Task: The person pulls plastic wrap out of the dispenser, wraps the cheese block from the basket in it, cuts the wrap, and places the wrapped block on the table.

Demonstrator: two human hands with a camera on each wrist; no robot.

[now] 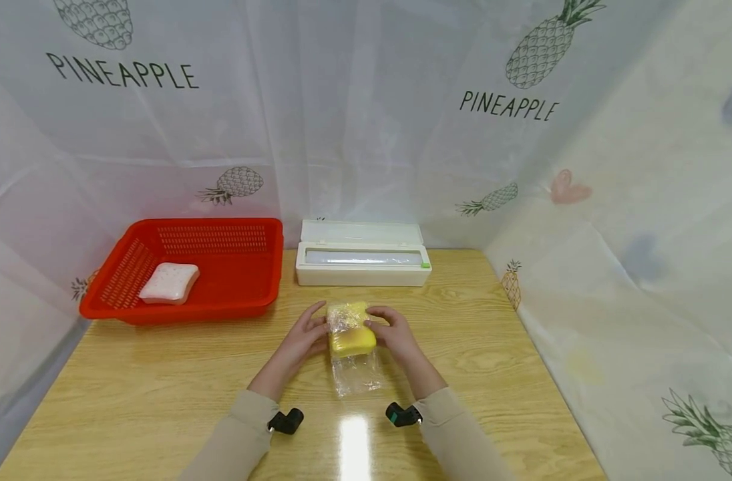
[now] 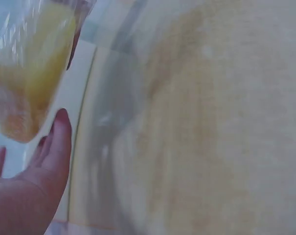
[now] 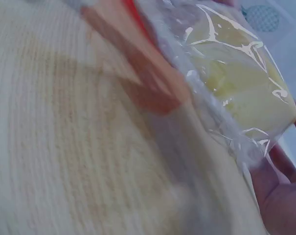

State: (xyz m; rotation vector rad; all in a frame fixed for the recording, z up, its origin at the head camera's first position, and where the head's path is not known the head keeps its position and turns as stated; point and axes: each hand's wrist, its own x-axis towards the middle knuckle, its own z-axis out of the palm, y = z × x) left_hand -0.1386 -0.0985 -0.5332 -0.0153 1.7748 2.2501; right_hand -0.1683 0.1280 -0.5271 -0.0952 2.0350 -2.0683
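Note:
Between the two hands is a yellow, bread-like block [image 1: 354, 342] with a brownish patch, covered in clear plastic wrap. A loose flap of the wrap [image 1: 357, 378] hangs out from its near side. The right hand [image 1: 396, 334] holds the block at its right edge, thumb and fingers around it; in the right wrist view, shiny creased film lies over the block [image 3: 245, 93]. At the left side is the left hand [image 1: 302, 337]. Its fingers are extended beside the block in the left wrist view, with a gap showing between fingertips and film.
A red plastic basket [image 1: 234, 284] at the back left holds a white square, slice-shaped piece [image 1: 170, 282]. Behind the hands stands a white wrap dispenser [image 1: 362, 275], lid raised, with a film roll inside. A pineapple-print curtain [image 1: 354, 133] hangs behind the wooden table [image 1: 474, 374].

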